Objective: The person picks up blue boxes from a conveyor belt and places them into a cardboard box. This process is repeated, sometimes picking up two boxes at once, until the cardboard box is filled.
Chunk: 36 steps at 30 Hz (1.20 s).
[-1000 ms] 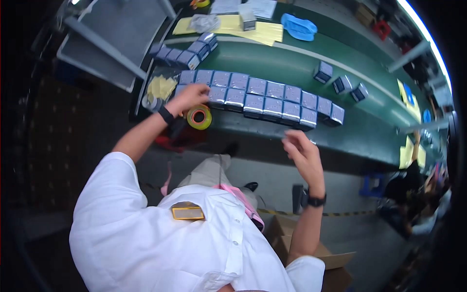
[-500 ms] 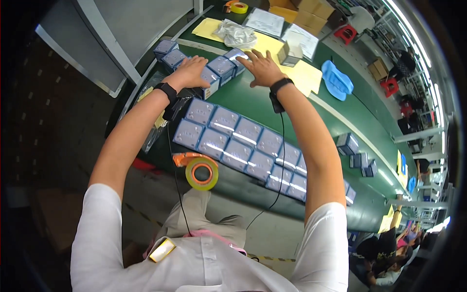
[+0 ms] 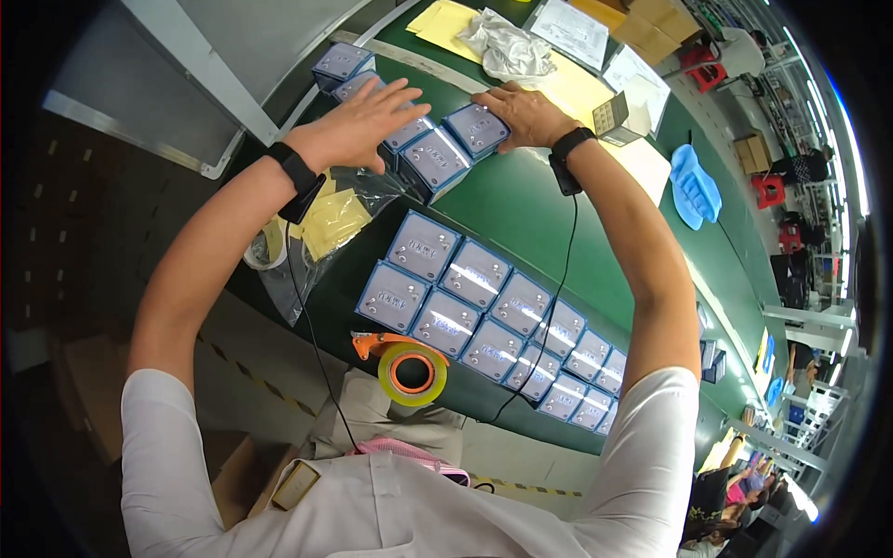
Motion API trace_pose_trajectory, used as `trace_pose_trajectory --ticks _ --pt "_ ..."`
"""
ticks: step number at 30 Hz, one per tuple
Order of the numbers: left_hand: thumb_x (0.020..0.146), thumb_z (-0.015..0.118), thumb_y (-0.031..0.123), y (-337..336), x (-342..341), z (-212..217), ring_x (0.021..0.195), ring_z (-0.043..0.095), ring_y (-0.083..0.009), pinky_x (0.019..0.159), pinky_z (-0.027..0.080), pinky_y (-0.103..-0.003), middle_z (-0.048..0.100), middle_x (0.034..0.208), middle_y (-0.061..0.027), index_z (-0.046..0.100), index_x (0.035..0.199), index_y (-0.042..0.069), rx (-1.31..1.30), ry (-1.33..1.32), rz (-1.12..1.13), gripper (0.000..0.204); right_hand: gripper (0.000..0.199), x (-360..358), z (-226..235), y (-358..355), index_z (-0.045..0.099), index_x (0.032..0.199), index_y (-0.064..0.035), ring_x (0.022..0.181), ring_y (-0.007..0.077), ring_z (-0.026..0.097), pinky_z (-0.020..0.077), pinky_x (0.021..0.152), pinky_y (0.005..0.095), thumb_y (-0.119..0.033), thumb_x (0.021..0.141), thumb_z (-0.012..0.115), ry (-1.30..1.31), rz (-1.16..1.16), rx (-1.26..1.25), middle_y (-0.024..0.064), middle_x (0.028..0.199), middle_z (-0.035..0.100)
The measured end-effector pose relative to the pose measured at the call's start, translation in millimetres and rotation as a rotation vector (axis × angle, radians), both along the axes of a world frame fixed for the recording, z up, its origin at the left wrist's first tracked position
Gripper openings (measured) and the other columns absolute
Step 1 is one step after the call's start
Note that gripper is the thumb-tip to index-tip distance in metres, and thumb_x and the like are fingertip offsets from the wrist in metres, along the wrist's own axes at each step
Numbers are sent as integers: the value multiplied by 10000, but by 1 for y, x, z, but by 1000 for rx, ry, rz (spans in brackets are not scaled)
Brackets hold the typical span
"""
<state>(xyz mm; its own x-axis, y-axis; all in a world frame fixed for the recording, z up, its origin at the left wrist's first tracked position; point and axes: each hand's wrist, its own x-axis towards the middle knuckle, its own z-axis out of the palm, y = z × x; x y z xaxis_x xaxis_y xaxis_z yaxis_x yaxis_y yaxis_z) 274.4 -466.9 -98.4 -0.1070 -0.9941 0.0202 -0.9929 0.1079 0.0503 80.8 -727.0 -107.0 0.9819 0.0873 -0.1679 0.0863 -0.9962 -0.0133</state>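
**A:** Where are my hands relative to the big block of small square blue-edged cardboard boxes (image 3: pixel 484 321) lying in two rows on the green work table (image 3: pixel 521 209)?

**B:** Both are past that block, on the far side from my body. They bracket a shorter row of the same blue-edged boxes (image 3: pixel 433 149). My left hand (image 3: pixel 358 121) lies flat and spread over the near-left end of that short row, fingers splayed, palm down, closed around nothing. My right hand (image 3: pixel 526 112) rests on the far-right end box, fingers curved over its top edge. It presses against the box; I cannot tell whether it truly clasps it.

**A:** So how do I handle this step well?

**B:** I judge it as squeezing the short row together from both ends. I would keep both palms low and push evenly inward, so no box in the middle pops up or twists out of line. The boxes look light, so gentle pressure should do.

**A:** Anything beside the big block to mind?

**B:** The clear plastic bag of yellow sheets (image 3: pixel 335 219) lies left of it, and the yellow tape roll on an orange dispenser (image 3: pixel 409 370) sits at its near edge. The wrist cables trail across it, so I would avoid snagging them.
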Motion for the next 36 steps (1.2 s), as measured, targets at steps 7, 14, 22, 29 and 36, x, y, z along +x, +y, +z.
trace_pose_trajectory --ticks 7,14,22,29,36 --pt "586 943 173 -36 3 10 1455 342 -308 1209 272 -524 431 1516 -90 389 1525 160 227 -80 -64 1091 883 -107 33 75 493 1334 -122 1108 368 609 550 896 474 -371 599 914 48 -560 -22 133 1176 644" --pt "593 941 202 -46 0 -6 1298 500 -323 1130 361 -534 545 1364 -87 438 1486 141 146 3 -181 1027 830 -106 17 133 524 1246 -96 1123 381 601 578 834 492 -491 624 905 66 -908 30 149 1172 626" --pt "605 929 314 -51 -41 -29 1250 540 -340 1151 332 -542 578 1266 -160 458 1412 70 72 262 -101 965 853 -139 19 101 510 1293 -99 1138 404 597 563 874 498 -452 626 906 45 -847 81 166 1194 628" --pt "614 921 273 -65 -82 -25 1277 522 -350 1221 234 -498 576 1303 -169 462 1406 42 117 76 -161 944 866 -150 7 107 492 1352 -114 1159 427 593 537 930 500 -382 637 900 -40 -771 171 182 1215 642" --pt "644 883 180 -72 -143 57 1258 530 -362 1135 377 -455 568 1310 -180 478 1385 37 -74 212 -300 857 737 -219 105 135 512 1333 -134 1137 388 611 543 906 476 -262 688 845 -101 -949 24 166 1169 650"
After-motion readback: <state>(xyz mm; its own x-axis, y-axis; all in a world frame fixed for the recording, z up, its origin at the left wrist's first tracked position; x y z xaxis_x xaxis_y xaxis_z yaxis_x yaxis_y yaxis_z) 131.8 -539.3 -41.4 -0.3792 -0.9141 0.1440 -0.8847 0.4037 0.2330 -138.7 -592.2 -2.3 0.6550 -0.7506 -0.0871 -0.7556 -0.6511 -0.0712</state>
